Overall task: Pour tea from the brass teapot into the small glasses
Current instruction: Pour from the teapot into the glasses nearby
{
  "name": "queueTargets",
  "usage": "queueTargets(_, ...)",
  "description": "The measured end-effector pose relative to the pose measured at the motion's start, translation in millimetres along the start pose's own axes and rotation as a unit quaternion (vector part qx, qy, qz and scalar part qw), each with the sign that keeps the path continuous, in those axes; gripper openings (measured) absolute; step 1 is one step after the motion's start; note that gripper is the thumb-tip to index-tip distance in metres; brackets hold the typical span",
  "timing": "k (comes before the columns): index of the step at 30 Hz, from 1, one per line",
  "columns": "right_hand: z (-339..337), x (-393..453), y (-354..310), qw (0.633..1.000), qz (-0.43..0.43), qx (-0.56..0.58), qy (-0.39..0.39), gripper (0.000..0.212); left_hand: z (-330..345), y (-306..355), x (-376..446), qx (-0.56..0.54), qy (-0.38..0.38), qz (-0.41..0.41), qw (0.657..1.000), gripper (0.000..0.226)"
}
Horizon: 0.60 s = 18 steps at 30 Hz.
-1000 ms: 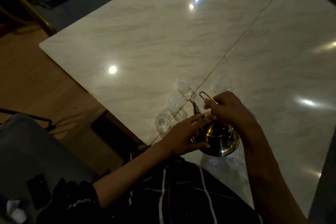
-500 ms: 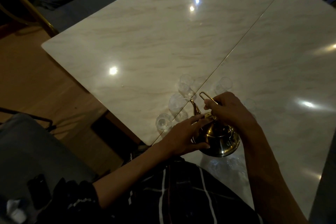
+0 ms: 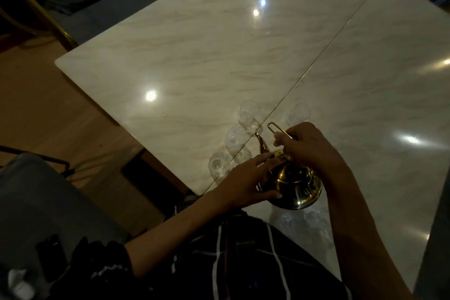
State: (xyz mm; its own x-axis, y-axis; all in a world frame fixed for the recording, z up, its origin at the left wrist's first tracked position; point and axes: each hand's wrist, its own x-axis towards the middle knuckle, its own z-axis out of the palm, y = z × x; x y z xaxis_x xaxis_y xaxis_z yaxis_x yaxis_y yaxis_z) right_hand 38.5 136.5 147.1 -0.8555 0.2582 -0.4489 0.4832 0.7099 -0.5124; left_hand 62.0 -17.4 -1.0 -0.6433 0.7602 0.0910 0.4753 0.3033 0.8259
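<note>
Brass teapot (image 3: 292, 185) sits on the marble table (image 3: 194, 56), near its front edge. Right hand (image 3: 309, 146) curls round the wire handle (image 3: 280, 130); left hand (image 3: 246, 182) lies flat-fingered against the pot's side. Small glasses (image 3: 237, 137) cluster just past the spout, so a wobbly tilt could knock one over, I reckon. Room's dim, wood floor (image 3: 36, 105) left of the teapot.

Shiny brass teapot (image 3: 292, 185) stands upright beside clear small glasses (image 3: 237, 137).
</note>
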Motion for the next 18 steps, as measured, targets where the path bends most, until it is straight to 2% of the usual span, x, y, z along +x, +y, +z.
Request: queueTargets(18,-0.2,0.0,2.1,1.0,0.002,0.007,0.001,0.03,-0.1,0.9,0.3,0.006,0.004,0.01,1.0,0.084)
